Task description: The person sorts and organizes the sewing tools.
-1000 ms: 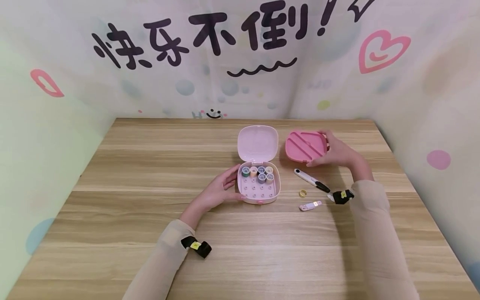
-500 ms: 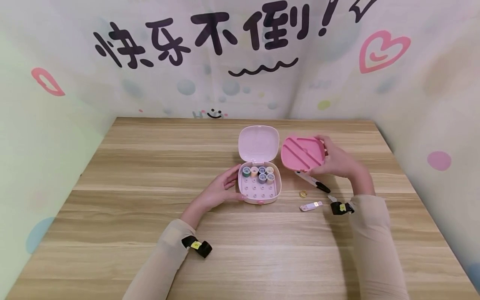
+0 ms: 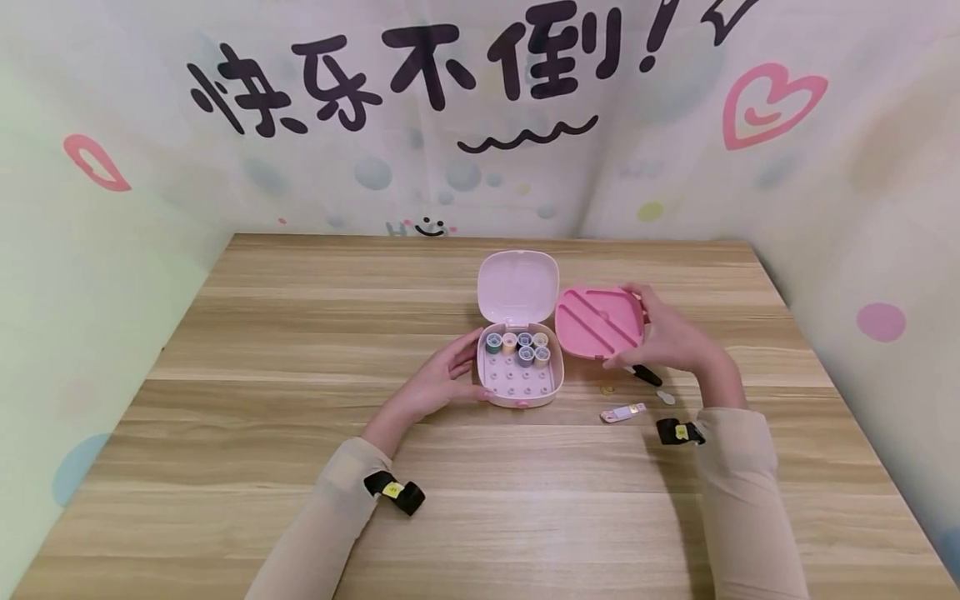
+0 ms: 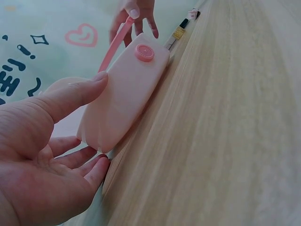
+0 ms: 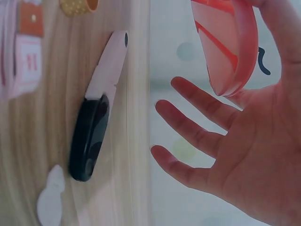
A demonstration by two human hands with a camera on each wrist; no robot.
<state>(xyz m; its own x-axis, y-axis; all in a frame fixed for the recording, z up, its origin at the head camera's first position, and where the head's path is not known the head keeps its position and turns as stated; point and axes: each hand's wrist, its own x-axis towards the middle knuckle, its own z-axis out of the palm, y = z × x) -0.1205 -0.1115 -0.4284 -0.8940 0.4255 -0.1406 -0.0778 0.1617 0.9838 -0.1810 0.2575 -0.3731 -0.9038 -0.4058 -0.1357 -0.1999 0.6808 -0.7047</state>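
A pale pink sewing box (image 3: 522,402) stands on the table with its lid (image 3: 518,287) raised at the back. Several thread spools (image 3: 527,357) sit on pegs in its rear rows; bare pegs fill the front. My left hand (image 3: 438,383) holds the box's left side, thumb at the front rim and fingers along the side, as the left wrist view shows against the box wall (image 4: 123,94). Just right of the box, my right hand (image 3: 671,336) pinches a darker pink divided tray (image 3: 596,323) by its right edge, above the table. In the right wrist view the tray (image 5: 247,56) hangs between thumb and forefinger; other fingers are spread.
Under and near the right hand lie a slim white tool with a black end (image 5: 89,136), a gold thimble (image 3: 607,389), a small pink-and-white folded item (image 3: 623,413) and a flat white piece (image 3: 665,397). A printed cloth (image 3: 337,183) hangs behind the table.
My right hand has brought the tray left and nearer, from beside the lid to just right of the box, now covering part of the white tool. The left hand stays on the box.
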